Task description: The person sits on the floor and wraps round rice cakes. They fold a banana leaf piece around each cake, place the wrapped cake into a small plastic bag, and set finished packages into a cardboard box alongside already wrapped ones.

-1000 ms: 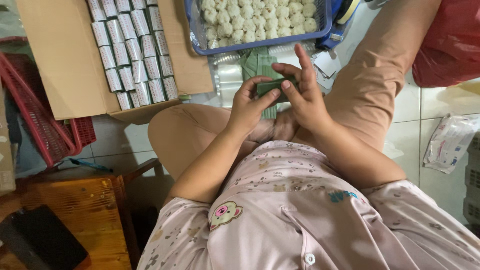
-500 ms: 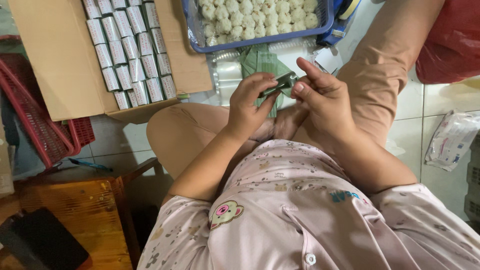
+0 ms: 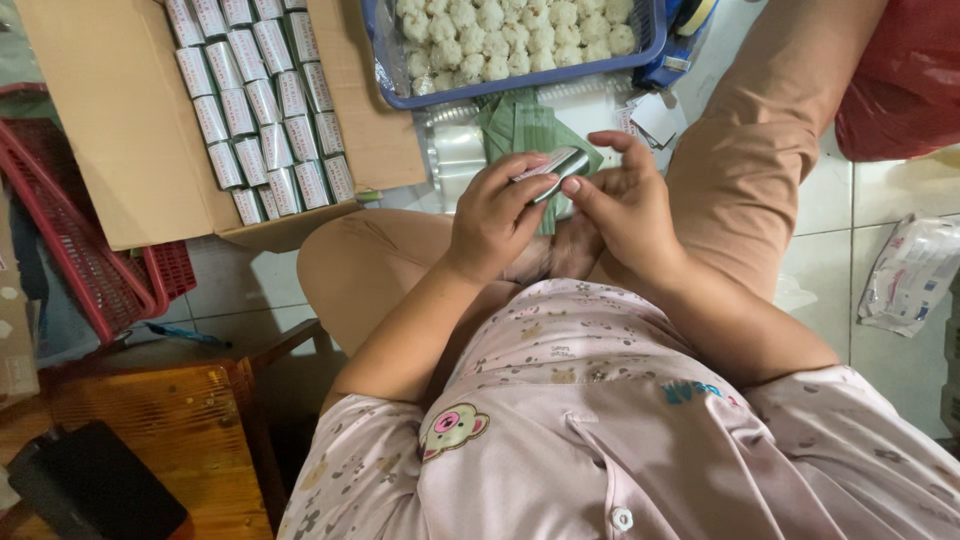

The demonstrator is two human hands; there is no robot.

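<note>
**Two hands on a small flat packet above the lap**

The left hand (image 3: 495, 215) is closed around a small flat packet (image 3: 553, 166), silvery with a dark edge, fingers curled over its top and thumb beneath. The right hand (image 3: 625, 205) meets it from the other side: the thumb tip touches the packet's end, the remaining fingers loosely curved and open. The packet sits between both hands, over the seated person's folded legs. Just beyond lie green sheets (image 3: 520, 125) and clear plastic trays (image 3: 455, 150). Farther out, a blue basket (image 3: 520, 85) holds pale round pieces; to its left, a cardboard box (image 3: 120, 150) contains rows of small white cartons (image 3: 262, 100).
</note>
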